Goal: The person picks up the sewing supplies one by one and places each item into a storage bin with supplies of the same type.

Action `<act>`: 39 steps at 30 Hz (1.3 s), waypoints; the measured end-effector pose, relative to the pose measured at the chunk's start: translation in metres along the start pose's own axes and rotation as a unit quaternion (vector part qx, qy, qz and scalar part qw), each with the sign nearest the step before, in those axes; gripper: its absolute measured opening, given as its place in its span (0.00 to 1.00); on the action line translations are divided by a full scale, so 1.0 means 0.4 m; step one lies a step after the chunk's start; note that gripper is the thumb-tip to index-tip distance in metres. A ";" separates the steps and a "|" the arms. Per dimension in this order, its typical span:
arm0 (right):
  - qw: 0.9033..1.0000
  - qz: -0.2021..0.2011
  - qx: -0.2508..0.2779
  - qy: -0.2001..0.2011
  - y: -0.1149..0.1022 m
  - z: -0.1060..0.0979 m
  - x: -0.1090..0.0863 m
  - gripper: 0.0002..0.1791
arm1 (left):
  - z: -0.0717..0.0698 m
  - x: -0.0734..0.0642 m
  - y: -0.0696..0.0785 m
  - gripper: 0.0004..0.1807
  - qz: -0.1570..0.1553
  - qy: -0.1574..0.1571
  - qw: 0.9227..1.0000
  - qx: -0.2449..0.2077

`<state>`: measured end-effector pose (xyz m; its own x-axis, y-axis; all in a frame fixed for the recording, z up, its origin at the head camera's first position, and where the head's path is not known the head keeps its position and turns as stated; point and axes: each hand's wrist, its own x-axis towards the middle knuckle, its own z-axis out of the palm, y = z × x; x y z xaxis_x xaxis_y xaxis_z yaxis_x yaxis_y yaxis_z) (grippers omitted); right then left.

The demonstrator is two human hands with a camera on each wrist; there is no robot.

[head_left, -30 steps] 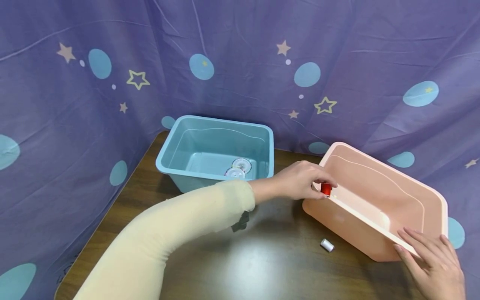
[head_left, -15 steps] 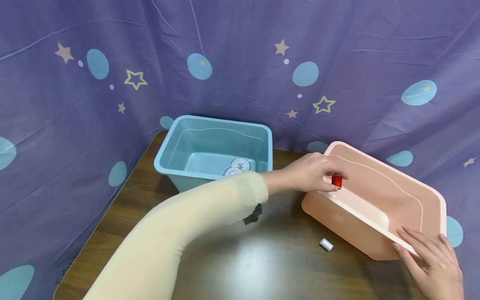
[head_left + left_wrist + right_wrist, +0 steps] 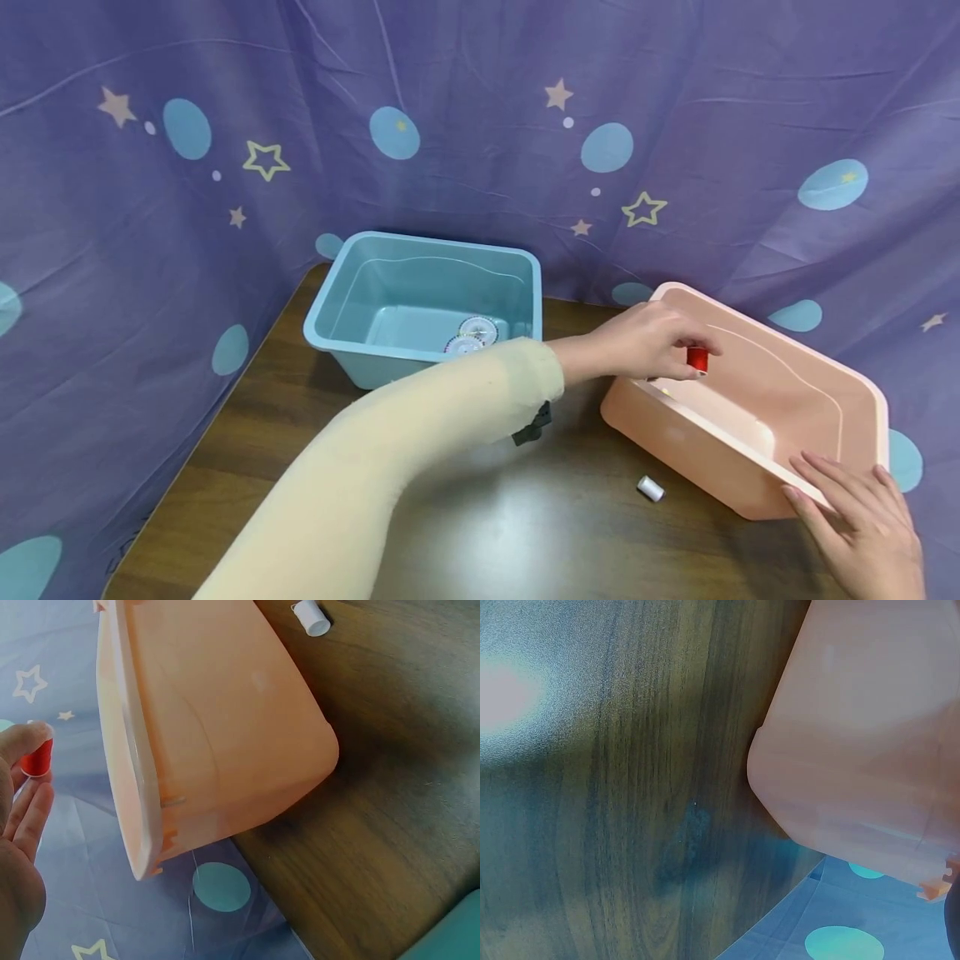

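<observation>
My left hand point(image 3: 656, 342) reaches across to the pink bin point(image 3: 675, 437). Between its thumb and fingers it pinches a spool of red thread point(image 3: 697, 360), held over the bin's opening; the left wrist view shows the same red spool point(image 3: 37, 759) upright at the fingertips. At the bin's near right rim, my right hand point(image 3: 862, 517) holds the edge, its fingers reaching over the inside and its thumb against the outer side. A small yellowish bit point(image 3: 666, 392) shows just inside the near rim. In the right wrist view, the bin's outer wall point(image 3: 855, 750) fills the right side.
A white thread spool point(image 3: 650, 488) lies on the wooden table point(image 3: 570, 533) before the pink bin. Further left stands a blue bin point(image 3: 375, 358) holding two round discs point(image 3: 478, 329) edged with coloured dots. A purple patterned curtain point(image 3: 465, 192) hangs behind.
My left hand has moved right, carrying the red thread spool from the near rim further over the pink bin. My right hand keeps its place on the rim.
</observation>
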<state>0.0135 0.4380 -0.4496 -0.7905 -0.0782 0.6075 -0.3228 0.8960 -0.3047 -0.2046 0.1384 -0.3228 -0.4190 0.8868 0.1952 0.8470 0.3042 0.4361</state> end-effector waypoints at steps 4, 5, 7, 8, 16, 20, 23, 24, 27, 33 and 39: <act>1.000 0.001 -0.002 -0.005 -0.001 -0.002 0.003 0.38 | 0.015 0.016 -0.004 0.16 0.016 0.009 1.000 -0.009; 1.000 0.001 -0.003 -0.006 -0.002 -0.002 0.003 0.38 | 0.019 0.021 -0.005 0.16 0.018 0.008 1.000 -0.010; 1.000 0.001 -0.006 -0.007 -0.002 -0.002 0.003 0.38 | 0.028 0.032 -0.007 0.16 0.017 0.005 1.000 -0.008; 1.000 0.001 -0.007 -0.008 -0.001 -0.002 0.003 0.37 | 0.032 0.037 -0.008 0.16 0.015 0.002 1.000 -0.008; 1.000 0.001 -0.020 -0.004 -0.001 0.004 0.005 0.41 | 0.055 0.064 -0.014 0.19 -0.018 -0.013 1.000 0.003; 1.000 -0.001 -0.020 -0.002 -0.003 0.004 0.007 0.41 | 0.063 0.072 -0.021 0.19 -0.024 -0.012 1.000 0.004; 1.000 -0.004 -0.019 0.001 -0.004 0.004 0.008 0.41 | 0.070 0.076 -0.028 0.20 -0.027 -0.007 1.000 0.000; 1.000 -0.006 -0.020 0.002 -0.004 0.004 0.008 0.41 | 0.073 0.077 -0.031 0.20 -0.031 -0.007 0.999 -0.003; 1.000 -0.010 -0.018 0.007 -0.003 0.006 0.006 0.40 | 0.082 0.080 -0.038 0.20 -0.039 -0.008 0.999 -0.011; 1.000 -0.011 -0.018 0.011 -0.002 0.006 0.004 0.40 | 0.093 0.087 -0.053 0.22 -0.055 -0.011 0.998 -0.010; 1.000 -0.009 -0.020 0.009 -0.002 0.004 0.005 0.40 | 0.091 0.082 -0.072 0.25 -0.064 -0.006 0.998 -0.024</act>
<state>0.0115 0.4362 -0.4495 -0.7750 -0.0878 0.6259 -0.3158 0.9116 -0.2632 -0.2308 0.1714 -0.3611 -0.5180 0.8461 0.1256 0.7706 0.3978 0.4980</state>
